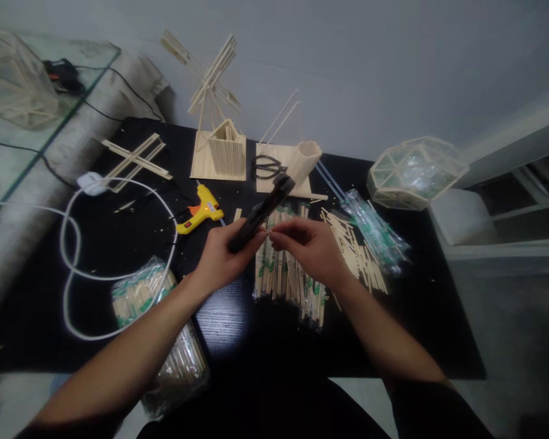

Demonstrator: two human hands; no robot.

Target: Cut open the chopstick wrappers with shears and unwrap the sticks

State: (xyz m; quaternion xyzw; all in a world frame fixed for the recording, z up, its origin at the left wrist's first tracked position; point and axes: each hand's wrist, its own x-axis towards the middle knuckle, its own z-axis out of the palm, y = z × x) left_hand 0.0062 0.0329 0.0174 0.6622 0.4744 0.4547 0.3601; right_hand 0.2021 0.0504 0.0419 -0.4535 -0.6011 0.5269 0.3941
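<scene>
My left hand (pixel 226 253) is closed round a long black tool (pixel 265 210) that points up and away to the right; its exact kind is not clear. The thumb and fingertips of my right hand (pixel 308 244) are pinched together and meet my left fingertips. Something small and pale seems to be between them, too small to name. Below both hands lie several plastic-wrapped packs of wooden chopsticks (pixel 281 277). Loose wooden sticks (pixel 354 250) are scattered beside my right wrist. A yellow glue gun (pixel 204 210) rests left of my left hand.
At the back stand a stick-built windmill model (pixel 226 155) and a stick cup on a base (pixel 304 160), with black scissors (pixel 266 167) between. A white cable (pixel 66 292) loops at left near wrapped sticks (pixel 141 292). A faceted glass-like frame (pixel 416 174) sits at right.
</scene>
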